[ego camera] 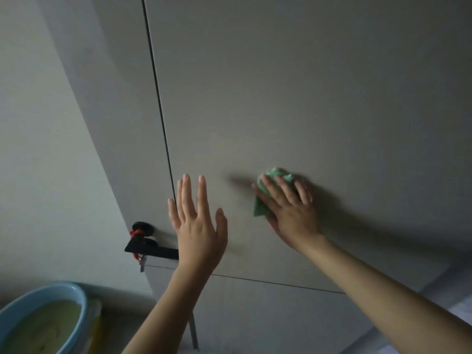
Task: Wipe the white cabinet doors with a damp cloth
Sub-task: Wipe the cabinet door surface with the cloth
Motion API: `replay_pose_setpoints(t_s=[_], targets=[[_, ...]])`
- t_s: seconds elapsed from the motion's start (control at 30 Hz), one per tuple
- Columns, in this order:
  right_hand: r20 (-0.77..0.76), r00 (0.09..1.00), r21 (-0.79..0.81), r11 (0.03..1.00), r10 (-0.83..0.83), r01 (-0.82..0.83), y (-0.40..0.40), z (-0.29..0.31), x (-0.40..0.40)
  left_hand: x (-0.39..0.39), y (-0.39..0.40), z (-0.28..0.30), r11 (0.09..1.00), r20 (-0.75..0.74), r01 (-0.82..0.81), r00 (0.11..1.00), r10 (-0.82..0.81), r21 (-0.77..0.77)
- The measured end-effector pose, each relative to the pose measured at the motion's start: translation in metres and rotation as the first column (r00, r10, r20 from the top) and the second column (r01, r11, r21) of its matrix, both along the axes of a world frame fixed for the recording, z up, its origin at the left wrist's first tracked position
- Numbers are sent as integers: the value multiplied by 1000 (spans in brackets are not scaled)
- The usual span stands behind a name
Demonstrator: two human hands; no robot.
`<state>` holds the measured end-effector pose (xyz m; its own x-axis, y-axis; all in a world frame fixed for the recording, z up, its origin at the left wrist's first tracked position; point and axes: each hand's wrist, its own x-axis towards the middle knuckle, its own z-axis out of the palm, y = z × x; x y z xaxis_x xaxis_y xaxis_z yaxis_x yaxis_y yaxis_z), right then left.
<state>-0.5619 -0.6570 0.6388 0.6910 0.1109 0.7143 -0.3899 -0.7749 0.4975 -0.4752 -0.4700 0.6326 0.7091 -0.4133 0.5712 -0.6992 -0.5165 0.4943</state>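
Cloth [267, 198] under right hand [291, 210] (flat on door [306, 98]).

cloth [265, 200] half under fingers [286, 192], basin [76, 300] cropped

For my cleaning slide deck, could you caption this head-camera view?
Right hand presses a green cloth on the white cabinet door; left hand open nearby.

No text, label, brand, number or sign can be read anywhere in the frame.
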Motion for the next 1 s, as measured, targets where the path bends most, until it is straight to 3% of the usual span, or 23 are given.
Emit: replay_pose_setpoints(t_s=[0.13,0.33,0.47,0.67,0.73,0.9,0.93,1.0], targets=[[190,976,-7,994,-107,110,19,26,35,27,34,-21,998,15,48,999,-49,46],[91,995,-81,995,-49,56,13,27,38,56,52,-42,999,44,41,998,-41,-5],[145,986,-78,993,-82,94,12,11,51,65,52,-70,998,69,18,998,-13,-59],[-148,988,-208,975,51,-82,38,-79,66,80,60,-126,994,27,-87,996,89,-69],[-79,993,-207,974,83,-98,36,-65,67,83,63,-137,997,44,-75,996,76,-38],[331,944,-58,998,0,21,44,-16,102,96,56,-141,992,156,-108,981,117,-65],[319,948,-53,999,15,2,52,-26,109,98,54,-139,991,169,-115,978,125,-68],[129,989,-157,986,68,-48,63,-66,112,99,53,-139,989,210,-126,968,141,-80]])
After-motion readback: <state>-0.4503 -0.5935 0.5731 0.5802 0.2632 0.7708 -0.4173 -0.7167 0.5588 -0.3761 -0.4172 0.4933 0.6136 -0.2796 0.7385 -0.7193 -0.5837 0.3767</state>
